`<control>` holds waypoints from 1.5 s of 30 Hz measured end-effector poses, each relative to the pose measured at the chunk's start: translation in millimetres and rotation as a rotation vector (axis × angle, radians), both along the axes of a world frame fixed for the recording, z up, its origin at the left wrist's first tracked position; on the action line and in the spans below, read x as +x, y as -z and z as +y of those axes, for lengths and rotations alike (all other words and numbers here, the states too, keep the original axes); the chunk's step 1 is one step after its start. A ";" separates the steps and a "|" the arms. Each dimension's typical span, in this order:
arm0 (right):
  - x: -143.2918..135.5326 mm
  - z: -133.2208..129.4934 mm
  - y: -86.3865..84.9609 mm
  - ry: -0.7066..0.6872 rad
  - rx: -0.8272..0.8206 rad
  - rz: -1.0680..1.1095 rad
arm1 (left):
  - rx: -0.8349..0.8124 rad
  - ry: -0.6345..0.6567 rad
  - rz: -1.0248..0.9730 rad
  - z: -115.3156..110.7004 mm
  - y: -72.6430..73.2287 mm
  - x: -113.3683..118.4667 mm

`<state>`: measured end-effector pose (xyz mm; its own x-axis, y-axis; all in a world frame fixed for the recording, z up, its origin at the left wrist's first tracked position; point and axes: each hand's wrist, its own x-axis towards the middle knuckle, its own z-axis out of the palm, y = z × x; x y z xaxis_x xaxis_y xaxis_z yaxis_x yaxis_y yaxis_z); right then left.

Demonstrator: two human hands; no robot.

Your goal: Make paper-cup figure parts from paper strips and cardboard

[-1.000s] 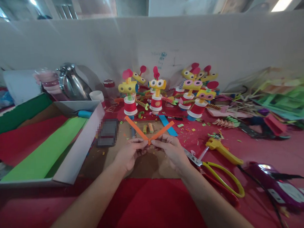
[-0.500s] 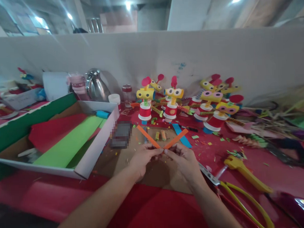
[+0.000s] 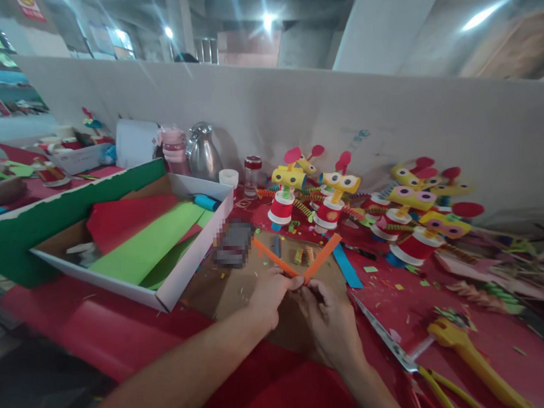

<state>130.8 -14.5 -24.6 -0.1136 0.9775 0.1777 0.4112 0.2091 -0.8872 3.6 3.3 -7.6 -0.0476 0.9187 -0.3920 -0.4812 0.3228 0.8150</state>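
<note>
Two orange paper strips (image 3: 324, 256) form a V, their lower ends meeting at my fingertips. My left hand (image 3: 268, 296) is closed in a pinch near that meeting point, beside the left strip. My right hand (image 3: 332, 321) pinches the same corner from the other side, fingers curled underneath. Whether the strips are joined there is hidden by the fingers. Both hands are over a brown cardboard sheet (image 3: 239, 294). Beyond them lie small coiled paper springs (image 3: 310, 254), and a blue strip (image 3: 346, 267) rests to the right.
An open box (image 3: 197, 248) of coloured sheets stands at left. Several yellow-headed paper-cup figures (image 3: 281, 206) line the back by the partition. At right lie large scissors (image 3: 393, 345) and a yellow-handled tool (image 3: 476, 360). A steel jug (image 3: 204, 156) and a jar (image 3: 252, 178) stand behind.
The view has swung left, so the scene sits further right and tilts. My right hand has turned more upright under the corner, and the right orange strip rises more steeply.
</note>
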 end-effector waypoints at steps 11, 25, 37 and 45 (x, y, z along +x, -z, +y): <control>-2.0 5.1 -18.6 0.010 -0.276 0.486 | 0.196 0.094 0.024 -4.9 -5.7 4.2; 3.7 4.4 -22.4 0.001 -0.206 0.475 | 0.252 0.294 0.247 -2.7 -10.7 -1.5; 0.5 4.4 -10.3 -0.007 -0.181 0.614 | 0.528 0.366 0.158 -9.6 -8.0 5.2; -4.0 1.3 -20.5 -0.104 -0.233 0.835 | 0.313 0.224 0.099 -11.3 -9.7 2.3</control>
<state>126.8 -13.2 -4.1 -0.1259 0.9913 0.0390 -0.4041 -0.0153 -0.9146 6.0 -8.0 2.1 0.1441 0.9850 -0.0948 -0.3413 0.1394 0.9295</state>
